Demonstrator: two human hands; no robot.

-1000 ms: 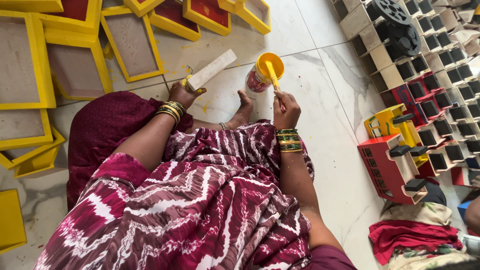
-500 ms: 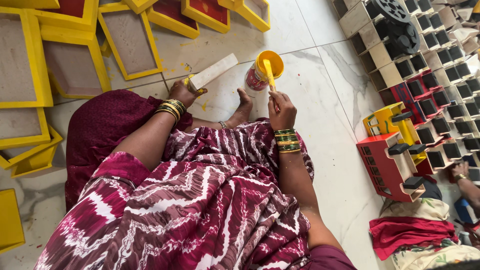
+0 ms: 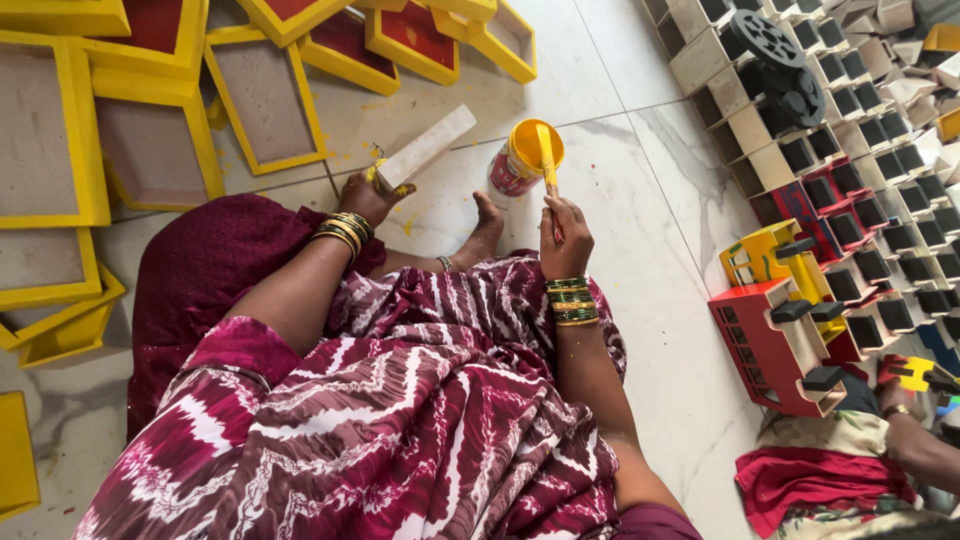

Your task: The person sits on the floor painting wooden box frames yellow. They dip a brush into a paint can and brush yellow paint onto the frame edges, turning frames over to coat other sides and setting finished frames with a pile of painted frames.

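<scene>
My left hand [image 3: 368, 198] grips one end of a pale unpainted wooden strip [image 3: 428, 146] that slants up and to the right over the floor; yellow paint smears my fingers. My right hand [image 3: 565, 222] holds a paintbrush [image 3: 547, 155] whose yellow-coated head dips into an open can of yellow paint [image 3: 522, 160] standing on the tiles just beyond my bare foot [image 3: 487, 222]. Both wrists wear green and gold bangles. I sit on the floor with maroon patterned cloth over my legs.
Several yellow-edged wooden trays [image 3: 265, 95] with red or bare insides lie at the left and top. Red, yellow and unpainted toy trucks [image 3: 790, 320] with black wheels stand at the right. Another person's arm [image 3: 925, 445] and red cloth [image 3: 820, 480] are at the lower right.
My right hand has brought the brush down from above the can's rim into the paint. The left hand and the strip stayed put. Another person's arm has come in at the lower right.
</scene>
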